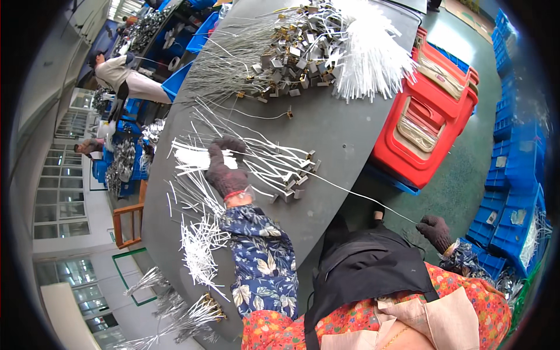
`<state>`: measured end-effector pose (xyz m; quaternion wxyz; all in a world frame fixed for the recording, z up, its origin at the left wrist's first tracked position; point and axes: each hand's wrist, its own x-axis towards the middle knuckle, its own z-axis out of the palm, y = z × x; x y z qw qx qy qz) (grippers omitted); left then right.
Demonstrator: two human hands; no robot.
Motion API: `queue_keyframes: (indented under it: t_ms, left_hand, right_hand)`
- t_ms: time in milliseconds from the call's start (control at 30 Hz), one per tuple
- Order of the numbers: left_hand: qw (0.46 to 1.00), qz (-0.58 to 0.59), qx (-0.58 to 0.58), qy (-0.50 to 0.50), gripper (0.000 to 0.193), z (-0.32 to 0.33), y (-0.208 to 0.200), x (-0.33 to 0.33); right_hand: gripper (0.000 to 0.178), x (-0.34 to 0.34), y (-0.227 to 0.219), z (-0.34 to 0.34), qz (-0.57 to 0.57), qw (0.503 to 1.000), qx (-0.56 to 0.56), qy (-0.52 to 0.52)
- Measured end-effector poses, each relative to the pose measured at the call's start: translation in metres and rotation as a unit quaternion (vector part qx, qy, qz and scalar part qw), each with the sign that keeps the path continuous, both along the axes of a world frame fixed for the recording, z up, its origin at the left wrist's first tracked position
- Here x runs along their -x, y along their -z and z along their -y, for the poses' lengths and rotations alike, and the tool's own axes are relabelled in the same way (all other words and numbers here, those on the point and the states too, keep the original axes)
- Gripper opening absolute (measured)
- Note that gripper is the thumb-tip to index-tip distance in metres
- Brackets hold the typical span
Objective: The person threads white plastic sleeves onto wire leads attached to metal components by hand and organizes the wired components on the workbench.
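Wire (363,195), thin and white, runs in the head view from the bunch (265,150) by the left hand (227,168), over the near edge of the worktop (335,125), to the right hand (435,232). That gloved right hand is closed, its fingertips pinching the wire's outer end; the rest of the strand leads away from the grip, taut and nearly straight, toward the worktop.

The gloved left hand lies on the worktop, fingers bent down over white tubes (189,158); how tightly they close, and on which strands, I cannot tell. The bunch fans out from beside this hand toward the near edge, tipped with metal blocks (290,186).

Toward the far end lies a heap (300,61) of wires with blocks, and next to it a white bundle (373,55) reaching the near edge. Short strips (201,248) lie scattered beside the left sleeve (262,256). Red bins (402,154) stand just beyond the near edge.
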<state>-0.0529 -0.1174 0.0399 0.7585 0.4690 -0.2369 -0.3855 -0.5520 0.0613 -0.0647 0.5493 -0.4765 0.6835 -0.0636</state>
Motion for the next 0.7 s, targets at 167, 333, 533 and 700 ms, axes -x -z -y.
queue_keyframes:
  t_ms: [167, 333, 533, 700]
  left_hand:
    - [0.996, -0.028, -0.036, -0.07, 0.027, 0.002, -0.03, -0.014]
    - [0.994, 0.061, -0.06, -0.06, 0.025, -0.009, -0.032, -0.009]
    - [0.996, 0.005, -0.059, -0.06, 0.024, -0.025, -0.006, -0.055]
    - [0.981, 0.149, -0.099, 0.079, 0.032, -0.044, -0.007, 0.012]
  right_hand:
    - [0.025, -0.005, 0.002, 0.007, 0.004, 0.999, 0.037, -0.021]
    - [0.024, -0.009, 0.006, 0.012, 0.028, 0.993, 0.105, -0.041]
    - [0.023, -0.005, 0.014, 0.01, 0.034, 0.995, 0.097, -0.018]
    - [0.02, -0.03, 0.012, 0.02, 0.057, 0.983, 0.146, -0.097]
